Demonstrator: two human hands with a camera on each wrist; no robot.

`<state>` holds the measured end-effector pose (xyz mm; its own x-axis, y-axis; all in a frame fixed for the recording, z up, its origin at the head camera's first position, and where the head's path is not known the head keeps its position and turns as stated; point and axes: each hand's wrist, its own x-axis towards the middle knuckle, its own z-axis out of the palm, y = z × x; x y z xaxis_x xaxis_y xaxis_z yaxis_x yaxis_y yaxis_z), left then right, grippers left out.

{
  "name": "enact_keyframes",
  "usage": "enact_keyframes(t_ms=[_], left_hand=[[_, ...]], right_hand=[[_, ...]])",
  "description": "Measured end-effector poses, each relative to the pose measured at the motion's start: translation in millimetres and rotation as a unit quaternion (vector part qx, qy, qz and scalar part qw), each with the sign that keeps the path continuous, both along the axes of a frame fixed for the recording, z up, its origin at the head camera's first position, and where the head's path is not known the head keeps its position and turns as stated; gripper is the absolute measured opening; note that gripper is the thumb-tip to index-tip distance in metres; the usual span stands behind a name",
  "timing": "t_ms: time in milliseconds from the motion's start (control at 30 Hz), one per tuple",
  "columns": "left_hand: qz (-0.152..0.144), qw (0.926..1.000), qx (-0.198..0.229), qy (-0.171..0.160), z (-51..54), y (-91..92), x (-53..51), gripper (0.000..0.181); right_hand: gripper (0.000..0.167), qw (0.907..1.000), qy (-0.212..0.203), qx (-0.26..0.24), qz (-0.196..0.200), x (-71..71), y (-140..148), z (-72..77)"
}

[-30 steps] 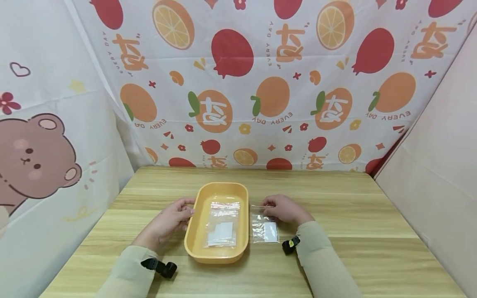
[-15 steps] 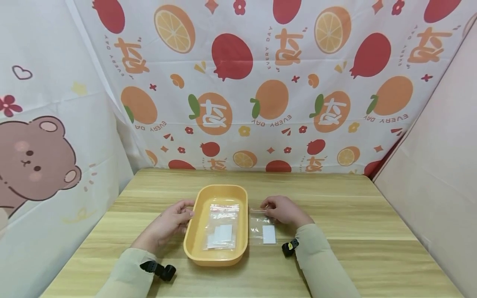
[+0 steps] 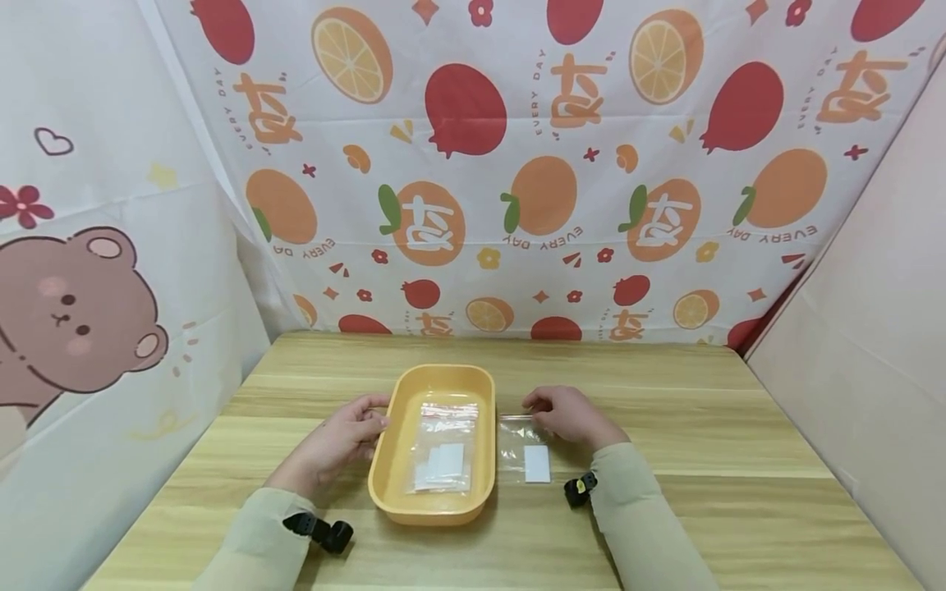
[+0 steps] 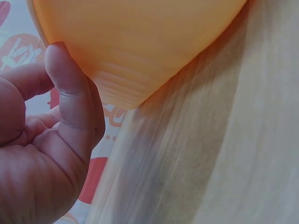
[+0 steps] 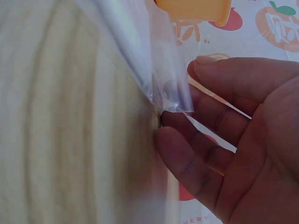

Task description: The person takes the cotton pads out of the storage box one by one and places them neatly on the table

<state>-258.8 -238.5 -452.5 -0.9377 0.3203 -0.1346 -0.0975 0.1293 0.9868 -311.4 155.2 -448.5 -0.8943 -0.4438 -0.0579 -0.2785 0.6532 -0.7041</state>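
Observation:
A yellow plastic tray (image 3: 380, 484) stands on the wooden table with several clear zip bags (image 3: 447, 427) inside, white cards showing in them. My left hand (image 3: 343, 439) holds the tray's left rim; in the left wrist view my thumb (image 4: 70, 88) presses its outer wall. Right of the tray lies another clear zip bag (image 3: 513, 443) with a white card (image 3: 537, 465) in it. My right hand (image 3: 569, 414) is at its top right corner. In the right wrist view, loosely bent fingers (image 5: 180, 154) are beside the bag's corner (image 5: 170, 88), the thumb apart from it.
The table (image 3: 665, 410) extends to both sides and in front of the tray. Behind it hangs a fruit-print cloth (image 3: 480, 205), and a bear-print cloth (image 3: 74, 312) hangs at the left. Black wrist cameras (image 3: 321, 532) sit on both sleeves.
The loose bag has slid slightly left, nearer the tray, and lies flatter. My left hand and the tray stay in place; the head view has shifted a little.

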Motion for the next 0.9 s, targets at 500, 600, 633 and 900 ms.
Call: enact_keyframes(t_ms=[500,600,633,900], left_hand=[[0.013,0.9999,-0.003,-0.009,2.9,1.5,-0.3,0.050],[0.015,0.9998,-0.004,-0.009,3.9,2.7,-0.4,0.049],[0.015,0.9998,-0.004,-0.009,4.1,3.1,-0.4,0.049],[0.010,0.9999,0.002,-0.007,1.9,1.6,-0.4,0.050]], right_hand=[[0.024,0.9982,0.056,0.007,-0.018,0.9,-3.4,16.0],[0.024,0.9974,0.071,0.002,-0.010,2.1,-6.6,20.8],[0.024,0.9971,0.076,0.000,-0.005,2.3,-8.0,22.0],[0.026,0.9934,0.105,-0.033,0.031,10.3,-30.2,31.7]])
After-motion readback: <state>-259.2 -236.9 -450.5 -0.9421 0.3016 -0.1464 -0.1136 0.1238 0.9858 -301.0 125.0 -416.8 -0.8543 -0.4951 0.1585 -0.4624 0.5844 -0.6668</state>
